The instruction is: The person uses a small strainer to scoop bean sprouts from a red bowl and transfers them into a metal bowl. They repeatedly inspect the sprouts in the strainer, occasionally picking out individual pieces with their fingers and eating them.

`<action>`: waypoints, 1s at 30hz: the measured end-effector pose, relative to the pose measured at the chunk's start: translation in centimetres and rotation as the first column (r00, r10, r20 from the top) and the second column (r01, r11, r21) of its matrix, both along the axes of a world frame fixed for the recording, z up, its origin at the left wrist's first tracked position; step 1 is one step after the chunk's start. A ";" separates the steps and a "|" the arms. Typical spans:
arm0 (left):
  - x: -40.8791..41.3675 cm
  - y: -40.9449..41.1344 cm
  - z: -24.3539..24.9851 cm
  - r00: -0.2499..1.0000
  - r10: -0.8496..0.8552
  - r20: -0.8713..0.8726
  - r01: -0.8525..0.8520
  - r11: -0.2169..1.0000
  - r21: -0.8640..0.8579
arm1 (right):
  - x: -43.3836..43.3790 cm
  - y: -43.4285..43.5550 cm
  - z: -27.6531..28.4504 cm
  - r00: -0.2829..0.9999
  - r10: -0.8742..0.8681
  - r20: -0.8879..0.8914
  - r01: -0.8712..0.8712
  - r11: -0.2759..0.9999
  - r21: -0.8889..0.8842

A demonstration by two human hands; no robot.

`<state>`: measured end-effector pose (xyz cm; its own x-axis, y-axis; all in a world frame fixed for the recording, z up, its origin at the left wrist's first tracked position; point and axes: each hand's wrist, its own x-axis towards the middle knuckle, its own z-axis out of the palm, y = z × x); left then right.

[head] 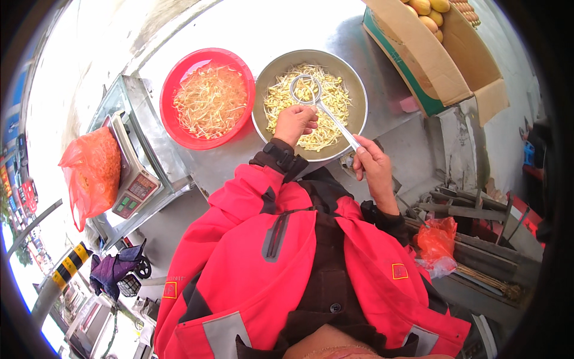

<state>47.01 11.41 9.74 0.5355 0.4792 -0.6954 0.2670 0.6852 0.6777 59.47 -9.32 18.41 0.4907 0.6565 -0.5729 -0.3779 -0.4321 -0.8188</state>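
A metal basin (358, 105) holds a heap of yellow-headed bean sprouts (329, 130). My right hand (373, 166) grips the handle of a small round metal strainer ladle (337, 122), whose bowl is over the heap with a few sprouts in it. My left hand (296, 123) is just beside the ladle bowl, its fingertips pinched together on what looks like the thin pale tail of a sprout. To the left, touching or nearly touching the basin, stands a red plastic basin (168, 101) with more sprouts (210, 101) in water.
A digital weighing scale (136, 188) carries a red plastic bag (92, 166) at the left, on a glass-sided case (152, 121). An open cardboard box (430, 67) of yellow fruit (430, 18) stands at the upper right. Stacked boards (466, 211) and an orange plastic bag (436, 240) lie lower right.
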 end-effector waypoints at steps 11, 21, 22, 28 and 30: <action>-1.5 0.7 -1.8 0.997 0.052 0.064 -0.038 0.980 -0.195 | -1.5 0.8 -0.8 1.000 0.021 0.000 -0.021 1.000 0.000; -2.4 0.9 -0.9 0.995 -0.068 0.076 0.072 0.996 -0.052 | -1.4 1.0 -1.2 0.999 -0.007 0.037 0.008 1.000 -0.030; -2.7 0.7 -1.1 0.995 -0.071 0.076 0.073 0.997 -0.020 | -1.3 1.0 -1.3 0.999 -0.014 0.041 0.015 0.999 -0.033; -4.0 0.1 -2.7 0.953 -0.276 -0.123 0.283 0.958 0.040 | -1.1 1.2 -1.5 0.997 -0.059 0.047 0.061 0.997 -0.042; -4.0 -0.1 -1.4 0.940 -0.311 -0.139 0.318 0.948 0.026 | -1.1 1.4 -1.6 0.998 -0.061 0.029 0.062 0.997 -0.042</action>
